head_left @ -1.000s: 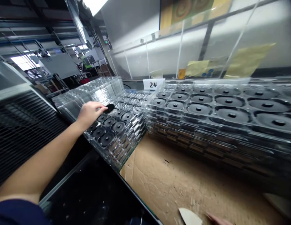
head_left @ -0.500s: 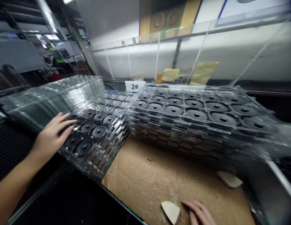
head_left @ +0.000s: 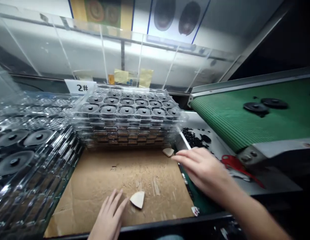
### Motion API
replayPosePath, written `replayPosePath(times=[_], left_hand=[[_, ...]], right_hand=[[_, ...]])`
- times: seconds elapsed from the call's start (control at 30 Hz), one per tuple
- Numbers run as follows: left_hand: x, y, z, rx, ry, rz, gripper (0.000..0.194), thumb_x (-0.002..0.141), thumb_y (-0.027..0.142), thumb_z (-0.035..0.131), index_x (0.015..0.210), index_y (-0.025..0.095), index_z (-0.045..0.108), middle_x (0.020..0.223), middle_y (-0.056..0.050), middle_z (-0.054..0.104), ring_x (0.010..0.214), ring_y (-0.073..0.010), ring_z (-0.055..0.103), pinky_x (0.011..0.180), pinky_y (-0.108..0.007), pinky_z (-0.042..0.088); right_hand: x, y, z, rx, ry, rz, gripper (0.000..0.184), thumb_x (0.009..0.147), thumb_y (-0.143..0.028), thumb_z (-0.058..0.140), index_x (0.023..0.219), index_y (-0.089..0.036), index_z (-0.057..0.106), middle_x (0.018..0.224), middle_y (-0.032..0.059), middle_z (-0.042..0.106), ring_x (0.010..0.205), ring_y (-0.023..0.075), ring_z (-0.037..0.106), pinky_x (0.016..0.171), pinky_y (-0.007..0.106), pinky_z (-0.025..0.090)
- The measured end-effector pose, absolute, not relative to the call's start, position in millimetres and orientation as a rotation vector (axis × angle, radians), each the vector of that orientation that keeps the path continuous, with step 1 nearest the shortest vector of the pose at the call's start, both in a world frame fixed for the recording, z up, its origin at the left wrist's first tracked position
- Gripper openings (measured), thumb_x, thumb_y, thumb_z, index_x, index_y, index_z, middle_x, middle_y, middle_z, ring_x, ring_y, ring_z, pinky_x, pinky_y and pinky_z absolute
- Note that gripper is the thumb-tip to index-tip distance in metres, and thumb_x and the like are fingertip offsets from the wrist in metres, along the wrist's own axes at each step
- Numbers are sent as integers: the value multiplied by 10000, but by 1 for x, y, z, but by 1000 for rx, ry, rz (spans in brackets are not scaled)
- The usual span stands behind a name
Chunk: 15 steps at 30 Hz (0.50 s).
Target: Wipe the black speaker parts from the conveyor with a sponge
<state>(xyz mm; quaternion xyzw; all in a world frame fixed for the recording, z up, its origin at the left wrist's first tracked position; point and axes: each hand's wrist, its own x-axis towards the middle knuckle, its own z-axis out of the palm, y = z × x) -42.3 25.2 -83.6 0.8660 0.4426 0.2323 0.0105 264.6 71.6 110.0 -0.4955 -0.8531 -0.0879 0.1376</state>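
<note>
My left hand (head_left: pixel 110 213) rests over the near part of the cardboard sheet (head_left: pixel 95 180), fingers spread and holding nothing. Just right of its fingertips lies a pale wedge-shaped piece (head_left: pixel 138 199). My right hand (head_left: pixel 204 170) reaches in from the right with fingers stretched out together. Its fingertips are at a second pale wedge (head_left: pixel 168 152) near the cardboard's far right corner; whether they touch it I cannot tell. The right thumb is hidden.
Behind the cardboard stands a stack of clear trays (head_left: pixel 127 116) holding round black parts. More filled trays (head_left: pixel 37 143) rise at left. At right are a green conveyor belt (head_left: pixel 224 113) with black discs (head_left: pixel 274 103), red-handled scissors (head_left: pixel 237 165), and black scraps (head_left: pixel 192 137).
The view has swung right. My left hand has come from the left tray stack to the cardboard. My right hand has moved from the near wedge to the far right one.
</note>
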Motion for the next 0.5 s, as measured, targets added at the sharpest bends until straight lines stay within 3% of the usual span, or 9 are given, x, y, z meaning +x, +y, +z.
replayPosePath(times=[0.1, 0.2, 0.3, 0.37, 0.43, 0.5], left_hand=[[-26, 38, -103, 2663, 1455, 795, 585, 720, 7, 392, 1250, 227, 509, 1222, -76, 629, 1130, -248, 574, 906, -397, 516], [-24, 43, -112, 2617, 1500, 838, 467, 769, 53, 400, 1198, 177, 538, 1223, -118, 621, 1128, -262, 575, 917, -457, 506], [-29, 42, -110, 2633, 1423, 872, 369, 799, 109, 417, 1096, 223, 603, 1209, -86, 635, 1116, -249, 586, 904, -443, 519], [-30, 42, -107, 2666, 1395, 903, 356, 796, 112, 425, 1064, 239, 622, 1191, -79, 647, 1106, -243, 593, 894, -426, 527], [-30, 42, -104, 2706, 1402, 931, 353, 792, 109, 425, 1050, 233, 630, 1161, -88, 663, 1076, -246, 612, 864, -423, 544], [-28, 42, -101, 2738, 1419, 941, 344, 787, 112, 429, 1033, 232, 638, 1131, -85, 679, 1035, -243, 635, 829, -401, 564]], right_hand=[[317, 82, 155, -1637, -2442, -553, 373, 908, -307, 344, 1001, -169, 679, 953, 74, 682, 829, 201, 572, 729, 385, 417], [381, 109, 188, -1906, -2310, -754, 580, 923, -465, 242, 944, -84, 680, 904, 87, 647, 887, 223, 576, 745, 392, 405], [444, 149, 216, -2151, -2122, -826, 544, 973, -379, 183, 921, -95, 644, 926, 28, 609, 921, 174, 600, 781, 343, 455], [476, 174, 228, -2229, -2028, -811, 680, 946, -326, 45, 970, -1, 641, 1191, 64, 522, 934, 141, 583, 719, 271, 424], [500, 190, 232, -2251, -1926, -794, 575, 965, -323, 135, 1006, -36, 632, 1176, 65, 539, 931, 142, 590, 728, 276, 450], [515, 198, 227, -2218, -1826, -782, 438, 978, -336, 246, 999, -110, 621, 1018, 38, 605, 924, 164, 607, 767, 327, 491]])
